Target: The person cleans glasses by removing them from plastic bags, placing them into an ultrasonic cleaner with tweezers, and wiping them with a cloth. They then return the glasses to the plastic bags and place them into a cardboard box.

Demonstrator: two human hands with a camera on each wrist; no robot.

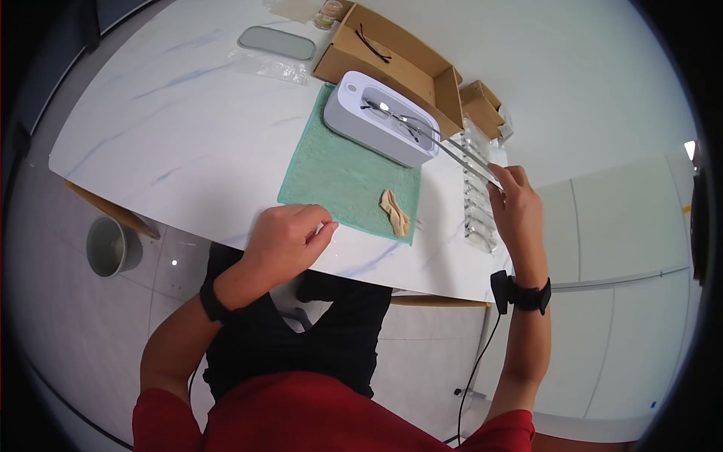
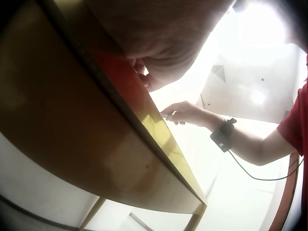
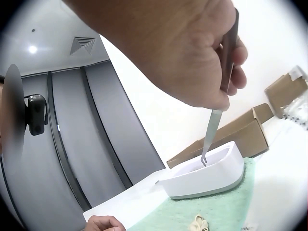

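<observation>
My right hand (image 1: 520, 207) grips long metal tweezers (image 1: 468, 157), whose tips reach into a white oval basin (image 1: 376, 139) at a pair of glasses (image 1: 388, 111) inside. From the right wrist view, the tweezers (image 3: 211, 132) slant down from the right hand (image 3: 192, 57) into the basin (image 3: 207, 180); the glasses are hidden there. Whether the tips hold the glasses I cannot tell. My left hand (image 1: 286, 237) rests at the table's front edge, fingers loosely curled, holding nothing. Under the basin lies a green towel (image 1: 324, 166), with crumpled beige pieces (image 1: 394, 213) near its front right corner.
Behind the basin stands an open cardboard box (image 1: 407, 64) with dark glasses parts (image 1: 373, 45) inside. Bagged glasses (image 1: 479, 211) line the table's right side. A grey tray (image 1: 276, 43) and a clear plastic bag (image 1: 271, 68) lie at the back left; a small jar (image 1: 327, 15) stands beyond.
</observation>
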